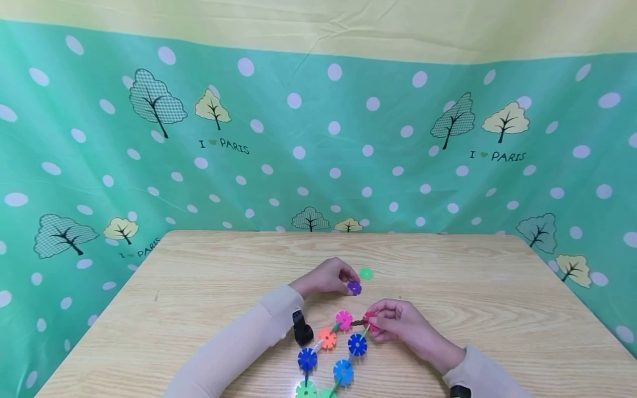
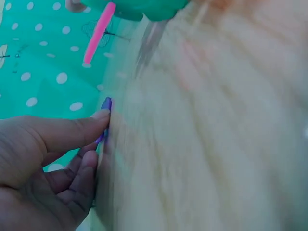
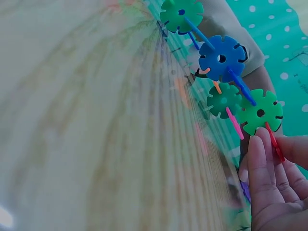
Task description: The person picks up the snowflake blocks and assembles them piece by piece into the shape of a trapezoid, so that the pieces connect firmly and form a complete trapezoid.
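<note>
My left hand [image 1: 332,276] pinches a purple notched snowflake disc [image 1: 354,288] between thumb and fingertips above the table. In the left wrist view the purple disc [image 2: 108,108] shows edge-on. With thumb and fingers, my right hand [image 1: 405,327] holds a red disc [image 1: 369,318] at the far end of a linked chain. That red disc [image 3: 274,143] is slotted into a green disc [image 3: 260,112] in the right wrist view. The chain also has a pink disc [image 1: 344,320], an orange disc [image 1: 327,338] and several blue discs [image 1: 357,345]. Its near end runs out of the head view.
A loose light-green disc [image 1: 366,273] lies on the wooden table [image 1: 224,271] just beyond my left hand. Black straps with a camera [image 1: 301,330] sit at my wrists. A green dotted curtain [image 1: 318,138] hangs behind the table's far edge.
</note>
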Motion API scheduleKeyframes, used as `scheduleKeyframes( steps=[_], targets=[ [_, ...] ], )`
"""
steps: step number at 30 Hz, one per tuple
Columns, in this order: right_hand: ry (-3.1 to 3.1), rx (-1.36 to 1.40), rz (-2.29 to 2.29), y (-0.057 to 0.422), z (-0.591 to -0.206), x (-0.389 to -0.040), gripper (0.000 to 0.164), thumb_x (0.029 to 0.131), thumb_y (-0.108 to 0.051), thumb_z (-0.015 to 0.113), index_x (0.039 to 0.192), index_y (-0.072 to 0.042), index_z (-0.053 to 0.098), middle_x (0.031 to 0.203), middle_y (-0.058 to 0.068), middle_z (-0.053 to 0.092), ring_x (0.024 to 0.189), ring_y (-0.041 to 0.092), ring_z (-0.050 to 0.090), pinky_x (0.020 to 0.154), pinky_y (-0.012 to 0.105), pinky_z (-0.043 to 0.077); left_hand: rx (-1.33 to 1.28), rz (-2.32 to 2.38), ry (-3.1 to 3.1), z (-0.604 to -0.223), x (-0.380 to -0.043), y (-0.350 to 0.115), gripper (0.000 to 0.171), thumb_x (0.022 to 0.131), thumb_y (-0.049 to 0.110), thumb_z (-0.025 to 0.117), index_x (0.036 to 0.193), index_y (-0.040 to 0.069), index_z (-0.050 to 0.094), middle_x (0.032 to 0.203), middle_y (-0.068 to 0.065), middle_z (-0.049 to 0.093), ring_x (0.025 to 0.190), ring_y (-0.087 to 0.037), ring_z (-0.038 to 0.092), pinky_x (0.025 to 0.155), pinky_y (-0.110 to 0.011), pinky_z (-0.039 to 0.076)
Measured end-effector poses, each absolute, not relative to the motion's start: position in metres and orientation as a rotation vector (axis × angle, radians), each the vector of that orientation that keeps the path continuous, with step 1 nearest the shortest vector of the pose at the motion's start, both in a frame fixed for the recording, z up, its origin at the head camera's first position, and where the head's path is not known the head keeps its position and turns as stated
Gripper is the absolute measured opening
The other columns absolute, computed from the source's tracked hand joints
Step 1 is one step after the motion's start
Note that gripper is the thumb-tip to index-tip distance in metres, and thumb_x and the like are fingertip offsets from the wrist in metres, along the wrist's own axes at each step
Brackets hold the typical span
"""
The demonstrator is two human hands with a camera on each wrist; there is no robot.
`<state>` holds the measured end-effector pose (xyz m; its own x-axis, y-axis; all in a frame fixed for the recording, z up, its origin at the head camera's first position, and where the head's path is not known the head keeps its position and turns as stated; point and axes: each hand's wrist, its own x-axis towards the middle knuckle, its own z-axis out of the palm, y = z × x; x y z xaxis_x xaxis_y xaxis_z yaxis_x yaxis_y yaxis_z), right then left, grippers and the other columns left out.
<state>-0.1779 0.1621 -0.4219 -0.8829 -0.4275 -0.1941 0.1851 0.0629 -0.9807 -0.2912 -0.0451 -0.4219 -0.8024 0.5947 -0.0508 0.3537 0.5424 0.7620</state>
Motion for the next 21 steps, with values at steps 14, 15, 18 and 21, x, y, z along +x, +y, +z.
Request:
scheduleKeyframes(
  steps=[14,15,18,21],
  targets=[
    [1.979,-0.25,-1.887,0.164,-0.423,-0.178,0.028,0.088,-0.012,0.064,0.108,0.008,0.058,0.087,0.008,0.068,0.077,0.016,0.066,0.072,0.031,0.057,0.663,1.331,2.377,-0.425,-0.278,-0.08,0.03,0.073,-0.006,0.073,0.101,0.006,0.069,0.084,-0.004,0.07,0.076,-0.013,0.064,0.069,-0.024,0.055],
    [1.982,-0.249,-1.887,0.164,-0.423,-0.178,0.028,0.089,-0.012,0.064,0.108,0.008,0.058,0.087,0.008,0.068,0.077,0.016,0.065,0.072,0.031,0.057,0.662,1.341,2.377,-0.425,-0.276,-0.083,0.03,0.074,-0.006,0.072,0.101,0.006,0.07,0.084,-0.004,0.07,0.076,-0.012,0.064,0.069,-0.024,0.054],
    [1.991,-0.252,-1.891,0.164,-0.422,-0.177,0.028,0.089,-0.011,0.064,0.108,0.008,0.058,0.087,0.008,0.068,0.077,0.016,0.065,0.072,0.031,0.057,0.666,1.381,2.367,-0.426,-0.271,-0.09,0.027,0.077,-0.005,0.069,0.103,0.004,0.07,0.083,-0.004,0.069,0.072,-0.01,0.062,0.066,-0.023,0.053],
    [2.008,-0.255,-1.897,0.164,-0.421,-0.176,0.029,0.088,-0.011,0.064,0.108,0.009,0.057,0.087,0.008,0.068,0.076,0.015,0.065,0.072,0.031,0.057,0.641,1.447,2.33,-0.425,-0.264,-0.095,0.025,0.079,-0.003,0.068,0.103,0.003,0.07,0.081,-0.006,0.069,0.068,-0.01,0.061,0.064,-0.023,0.054]
  ],
)
